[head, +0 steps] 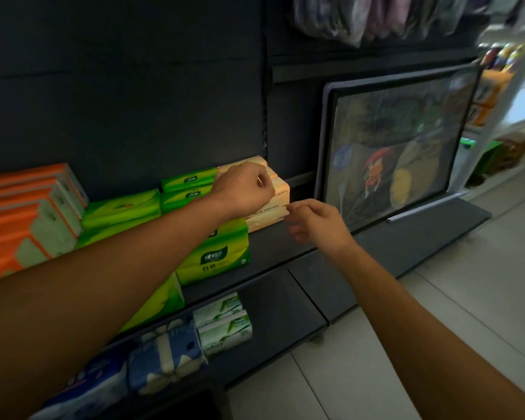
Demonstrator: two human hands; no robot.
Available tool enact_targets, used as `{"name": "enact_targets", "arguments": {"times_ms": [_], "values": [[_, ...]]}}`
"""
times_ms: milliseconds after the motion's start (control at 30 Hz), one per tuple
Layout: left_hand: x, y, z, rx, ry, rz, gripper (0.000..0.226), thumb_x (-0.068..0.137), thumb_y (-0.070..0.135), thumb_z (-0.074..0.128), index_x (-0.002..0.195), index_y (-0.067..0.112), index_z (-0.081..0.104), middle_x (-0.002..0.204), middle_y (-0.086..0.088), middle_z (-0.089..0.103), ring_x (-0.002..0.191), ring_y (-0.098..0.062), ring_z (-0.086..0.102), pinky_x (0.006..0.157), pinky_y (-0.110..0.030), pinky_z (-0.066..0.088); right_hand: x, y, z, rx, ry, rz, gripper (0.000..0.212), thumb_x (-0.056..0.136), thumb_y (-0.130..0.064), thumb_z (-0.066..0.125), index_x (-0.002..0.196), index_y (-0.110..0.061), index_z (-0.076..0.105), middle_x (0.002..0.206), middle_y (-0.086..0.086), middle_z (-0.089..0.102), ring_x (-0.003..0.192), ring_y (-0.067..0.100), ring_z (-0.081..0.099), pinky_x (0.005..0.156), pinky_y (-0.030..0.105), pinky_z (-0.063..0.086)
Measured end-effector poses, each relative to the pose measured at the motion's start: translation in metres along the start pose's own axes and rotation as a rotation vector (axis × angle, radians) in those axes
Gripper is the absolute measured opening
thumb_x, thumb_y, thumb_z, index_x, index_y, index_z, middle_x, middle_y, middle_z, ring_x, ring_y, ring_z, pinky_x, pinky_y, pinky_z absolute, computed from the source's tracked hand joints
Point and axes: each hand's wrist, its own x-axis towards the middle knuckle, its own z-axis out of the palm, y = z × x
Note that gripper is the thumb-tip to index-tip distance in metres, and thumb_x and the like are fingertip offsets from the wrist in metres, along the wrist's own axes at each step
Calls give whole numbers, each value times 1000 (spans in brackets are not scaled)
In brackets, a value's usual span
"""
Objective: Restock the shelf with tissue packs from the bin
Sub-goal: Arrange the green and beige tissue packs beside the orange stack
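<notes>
We stand in a shop aisle of dark shelving, with a dark back panel (119, 86) rising behind the goods and a pale tiled floor (437, 328) running off to the right. The shelf (285, 250) before us carries orange packs (22, 219) at the left, green packs (215, 253) in the middle and, at the right end of the row, the beige tissue packs (278, 195). These are stacked against the back panel, with bare shelf between them and a framed mesh panel (397, 147) that leans there. Lower down sit blue-and-white packs (164, 356) and white-and-green packs (225, 325). We see no bin from here. Our left hand (243, 189) lies over the top of the beige stack with its fingers curled; the blur keeps us from telling whether its grip has closed on a pack or merely rests there. Our right hand (315, 225) hovers just beside the stack's front right corner, fingers loosely bent, its grip holding nothing. We judge these packs light and soft: film-wrapped paper that gives under pressure, in a slick wrapper that may slide against its neighbours. We would take one across its short width, thumb on one long face and fingers on the other, pressing gently so the stack does not topple forward.
</notes>
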Motion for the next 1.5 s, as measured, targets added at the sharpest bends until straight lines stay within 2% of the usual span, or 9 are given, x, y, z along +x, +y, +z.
{"name": "enact_targets", "arguments": {"times_ms": [167, 333, 600, 700, 1067, 1200, 1300, 1400, 1500], "values": [[-23, 45, -7, -210, -28, 41, 14, 87, 22, 56, 86, 16, 69, 85, -2, 70, 81, -18, 65, 75, -32, 53, -41, -28, -36, -5, -21, -39, 17, 99, -17, 49, 93, -14, 65, 82, 4, 67, 65, 13, 59, 62, 26, 49], [-59, 105, 16, -471, -265, 89, 15, 93, 1, 48, 92, 6, 62, 72, -4, 61, 55, -1, 58, 49, -9, 43, -82, -21, -90, 26, 31, -65, 15, 99, -14, 49, 96, -10, 64, 84, 9, 66, 65, 16, 56, 56, 21, 45], [-113, 147, 127, -584, -541, 55, 12, 92, -1, 51, 92, 9, 57, 76, -4, 63, 58, -3, 62, 57, -17, 50, -136, 72, -158, 3, 153, 19, 7, 93, -9, 56, 88, -11, 61, 87, 12, 68, 66, 13, 58, 54, 13, 46], [-123, 145, 176, -515, -639, 40, 13, 94, 4, 49, 96, 14, 57, 85, -4, 64, 71, -16, 62, 69, -29, 50, -161, 131, -184, 52, 206, 190, 13, 96, -12, 51, 98, -8, 63, 90, 10, 67, 72, 17, 60, 59, 19, 48], [-196, 134, 379, -384, -1067, -50, 20, 97, 13, 45, 107, 16, 62, 98, -3, 69, 87, -19, 68, 76, -29, 53, -234, 327, -219, 42, 300, 634, 21, 96, -21, 50, 105, -9, 65, 97, 9, 70, 79, 20, 64, 71, 30, 52], [-217, 117, 424, -338, -1185, -162, 19, 97, 16, 44, 105, 16, 62, 100, -4, 69, 89, -21, 67, 79, -31, 53, -265, 391, -223, -170, 427, 669, 11, 89, -25, 57, 90, -21, 67, 87, -3, 70, 82, 17, 66, 78, 34, 52], [-238, 101, 445, -324, -1247, -289, 20, 97, 15, 44, 104, 13, 62, 100, -7, 67, 86, -22, 66, 74, -31, 53, -290, 422, -216, -238, 527, 668, 9, 86, -13, 61, 85, -20, 66, 83, -5, 67, 79, 9, 61, 77, 24, 48], [-264, 94, 459, -361, -1265, -382, 14, 95, 12, 47, 98, 14, 61, 95, -7, 63, 79, -20, 66, 68, -30, 57, -294, 433, -212, -214, 584, 622, 10, 85, -9, 61, 89, -19, 64, 80, -5, 64, 72, 4, 58, 67, 10, 44], [-280, 89, 469, -399, -1250, -464, 11, 93, 8, 51, 92, 16, 58, 88, -7, 58, 76, -17, 61, 72, -37, 57, -292, 435, -207, -275, 602, 571, 17, 83, -6, 59, 96, -15, 63, 85, -2, 61, 73, 6, 56, 70, 15, 46]]}}
